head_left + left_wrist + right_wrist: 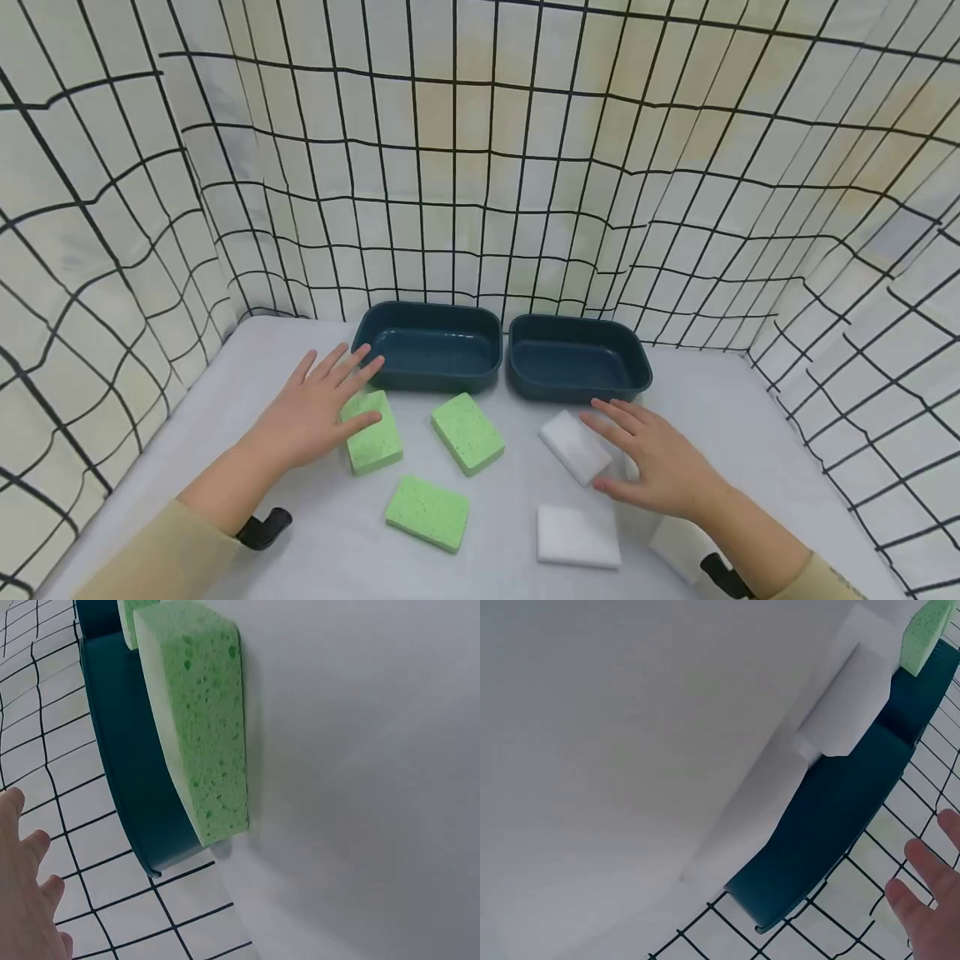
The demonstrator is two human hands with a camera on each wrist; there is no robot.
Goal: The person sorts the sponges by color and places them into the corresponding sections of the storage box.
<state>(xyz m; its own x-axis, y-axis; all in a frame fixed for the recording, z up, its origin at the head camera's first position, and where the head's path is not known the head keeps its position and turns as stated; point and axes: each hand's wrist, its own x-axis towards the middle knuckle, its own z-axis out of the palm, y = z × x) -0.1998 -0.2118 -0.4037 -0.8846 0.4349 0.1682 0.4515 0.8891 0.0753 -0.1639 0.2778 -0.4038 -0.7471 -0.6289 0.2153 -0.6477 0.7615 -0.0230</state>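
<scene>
My left hand (315,412) is held with fingers spread above a green sponge (381,442), partly covering it; it grips nothing. Two more green sponges lie nearby, one angled below the left bin (468,435) and one closer to me (427,513). On the other side, my right hand (663,462) hovers with fingers extended beside a white sponge-like block (574,448). Another white block (577,537) lies nearer me, and a third (675,543) is partly hidden by the right wrist. In the wrist views the left fingers (30,855) and right fingers (926,870) hold nothing.
Two dark teal rectangular bins, one left (427,382) and one right (581,390), stand side by side at the back of the white-covered table (315,533). Black wire grid panels (453,152) rise behind and along both sides.
</scene>
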